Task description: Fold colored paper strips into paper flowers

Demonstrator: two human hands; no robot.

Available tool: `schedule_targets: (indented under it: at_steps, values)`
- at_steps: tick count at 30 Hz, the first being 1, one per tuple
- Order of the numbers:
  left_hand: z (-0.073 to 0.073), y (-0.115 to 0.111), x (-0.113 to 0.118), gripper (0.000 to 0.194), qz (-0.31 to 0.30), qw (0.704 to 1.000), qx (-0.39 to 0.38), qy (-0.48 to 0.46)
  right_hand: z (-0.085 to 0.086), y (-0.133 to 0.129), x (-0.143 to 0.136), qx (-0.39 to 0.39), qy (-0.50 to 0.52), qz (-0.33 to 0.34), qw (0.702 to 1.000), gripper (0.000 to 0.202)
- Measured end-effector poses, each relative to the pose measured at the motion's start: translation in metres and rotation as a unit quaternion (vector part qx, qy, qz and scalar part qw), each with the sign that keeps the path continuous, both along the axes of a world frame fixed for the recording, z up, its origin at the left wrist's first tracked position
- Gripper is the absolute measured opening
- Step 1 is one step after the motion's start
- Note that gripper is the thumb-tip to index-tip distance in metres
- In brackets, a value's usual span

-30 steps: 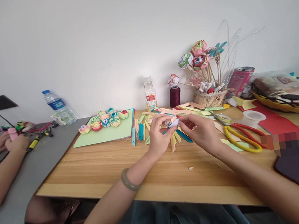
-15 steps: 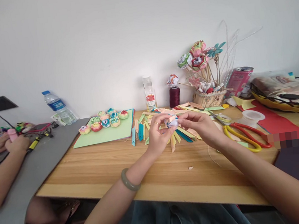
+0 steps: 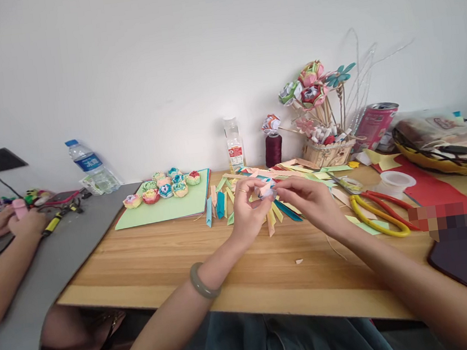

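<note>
Above the folded paper strips point(image 3: 221, 205), a small paper flower point(image 3: 265, 190) in white, peach and blue is held up. My left hand point(image 3: 247, 212) grips it from the left between thumb and fingers, which are closed. On its right side, my right hand point(image 3: 315, 198) pinches the flower's edge with thumb and forefinger; the fingertips partly cover it. Several finished-looking paper flowers point(image 3: 166, 190) of the same sort sit on a pale green sheet point(image 3: 157, 215) to the left.
Yellow-and-red-handled scissors point(image 3: 360, 219) lie right, beside a white tape roll point(image 3: 397, 180). Behind stand a clear bottle point(image 3: 234, 146), a dark red thread spool point(image 3: 273, 150) and a basket of flowers point(image 3: 328, 153). Another person's hands point(image 3: 29, 223) work at the far left.
The paper flower has turned slightly in my fingers, showing more of its peach fold. My right hand has shifted a little. The camera view has moved slightly.
</note>
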State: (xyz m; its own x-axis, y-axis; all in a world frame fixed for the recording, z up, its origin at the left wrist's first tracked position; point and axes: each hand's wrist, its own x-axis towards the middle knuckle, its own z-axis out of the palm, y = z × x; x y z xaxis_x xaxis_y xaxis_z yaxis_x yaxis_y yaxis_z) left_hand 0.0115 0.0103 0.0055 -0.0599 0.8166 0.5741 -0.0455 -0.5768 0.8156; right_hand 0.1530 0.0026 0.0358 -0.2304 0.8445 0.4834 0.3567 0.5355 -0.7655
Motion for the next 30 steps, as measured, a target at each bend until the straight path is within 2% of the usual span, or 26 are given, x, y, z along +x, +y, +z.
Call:
schedule_targets:
  at_steps: [3,7,18,23,27,30]
  values:
    - [-0.001,0.003,-0.001,0.019,0.0,1.0,0.003,-0.002,0.006,0.004,0.003,-0.13,0.085,0.048,0.987,0.026]
    - [-0.002,0.003,-0.001,0.02,-0.002,1.0,0.018,0.007,0.006,0.009,0.004,-0.176,0.123,0.077,0.974,0.026]
    - [0.005,-0.005,-0.004,0.018,0.024,0.995,0.035,0.091,0.001,0.014,0.005,-0.139,0.086,0.049,0.985,0.037]
    - [0.002,-0.002,-0.005,0.019,0.027,0.992,0.054,0.112,-0.002,0.015,0.008,-0.094,0.006,0.041,0.995,0.032]
    - [-0.001,0.002,-0.005,0.02,0.021,0.994,0.047,0.097,0.001,0.012,0.008,0.001,-0.056,0.002,0.998,0.026]
    - [-0.004,0.008,-0.006,0.022,0.028,0.997,0.037,0.056,0.005,0.01,0.008,-0.016,-0.013,0.032,0.999,0.029]
